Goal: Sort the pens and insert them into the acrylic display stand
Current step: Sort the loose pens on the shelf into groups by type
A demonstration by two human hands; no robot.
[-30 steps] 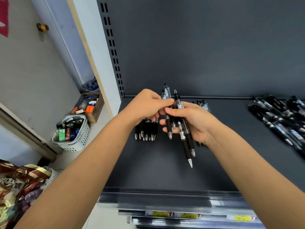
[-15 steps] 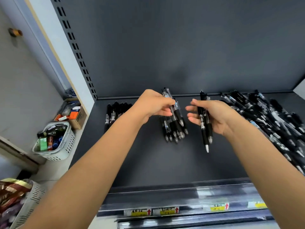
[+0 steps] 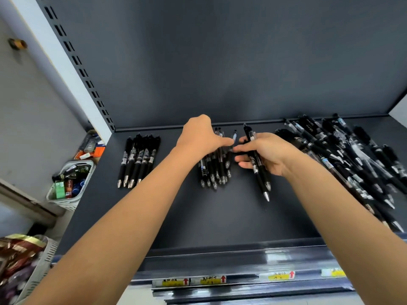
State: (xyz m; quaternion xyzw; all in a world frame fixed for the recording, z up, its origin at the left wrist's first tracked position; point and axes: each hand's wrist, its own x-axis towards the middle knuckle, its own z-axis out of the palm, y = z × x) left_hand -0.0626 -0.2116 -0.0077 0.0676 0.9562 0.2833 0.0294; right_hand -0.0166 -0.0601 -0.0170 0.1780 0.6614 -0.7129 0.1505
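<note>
On the dark shelf (image 3: 220, 216) lie three lots of black pens: a neat row at the left (image 3: 137, 160), a middle bundle (image 3: 214, 170) and a big loose heap at the right (image 3: 356, 164). My right hand (image 3: 267, 154) holds a couple of black pens (image 3: 259, 172), tips pointing toward me. My left hand (image 3: 201, 137) hovers over the back of the middle bundle with the fingers stretched to the right, holding nothing that I can see. No acrylic stand is in view.
Price labels (image 3: 211, 280) run along the shelf's front rail. A perforated upright (image 3: 77, 60) bounds the shelf on the left. On the floor at the left stand a white basket of small goods (image 3: 70, 186), a cardboard box (image 3: 91, 148) and a basket of snack bags (image 3: 19, 260).
My left hand has let its pen down onto the middle bundle and its fingers have straightened. My right hand has moved slightly toward the left hand, still holding its pens.
</note>
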